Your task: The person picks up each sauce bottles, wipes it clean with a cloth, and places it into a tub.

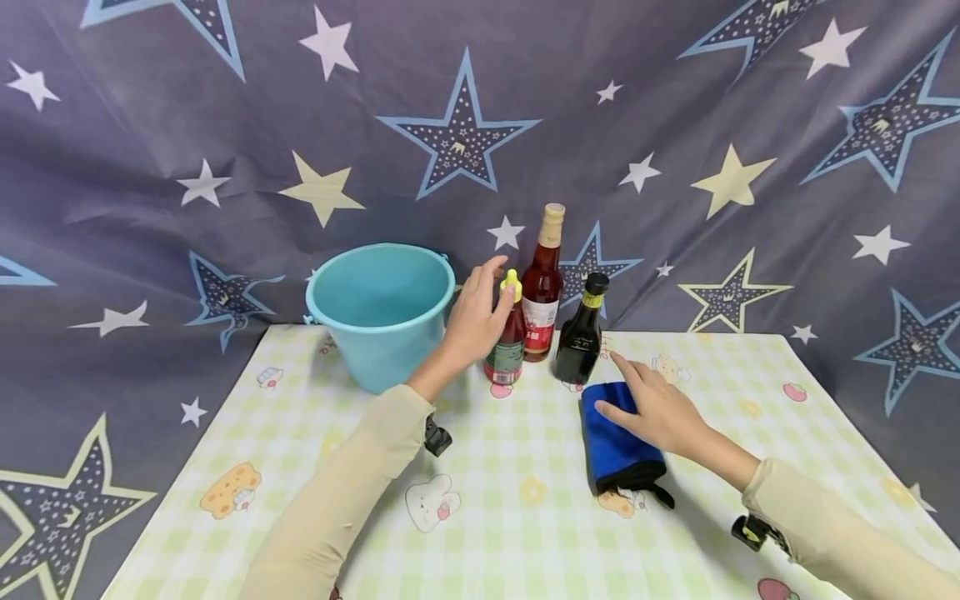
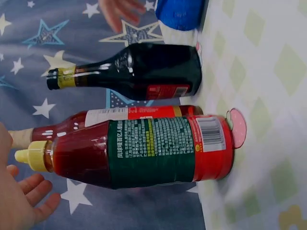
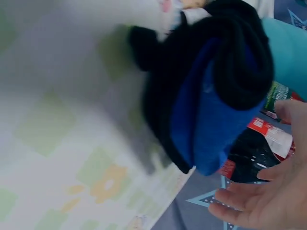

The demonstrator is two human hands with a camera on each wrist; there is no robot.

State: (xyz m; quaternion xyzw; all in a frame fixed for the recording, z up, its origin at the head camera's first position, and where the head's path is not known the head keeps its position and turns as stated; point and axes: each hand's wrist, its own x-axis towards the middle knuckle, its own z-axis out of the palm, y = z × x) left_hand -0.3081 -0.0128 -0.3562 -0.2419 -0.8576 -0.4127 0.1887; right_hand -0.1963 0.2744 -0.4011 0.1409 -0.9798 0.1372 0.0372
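Note:
In the head view my left hand (image 1: 477,312) hovers at the yellow-capped squeeze bottle of red sauce (image 1: 507,350), fingers loosely spread around the cap. The left wrist view shows the hand beside the yellow cap (image 2: 37,156), without a plain grip on it. Over the folded blue cloth with black edging (image 1: 617,437) is my right hand (image 1: 663,412), fingers extended. Whether it touches the cloth cannot be told. Right behind the sauce bottle stands a tall red-brown bottle (image 1: 541,287) with a red and white label. A dark bottle with a black cap (image 1: 579,343) stands between the hands.
A light blue bucket (image 1: 382,354) stands at the back left of the table, close to my left hand. The table has a green-and-white checked cover (image 1: 525,542). A dark star-patterned curtain (image 1: 615,50) hangs behind it and at its sides.

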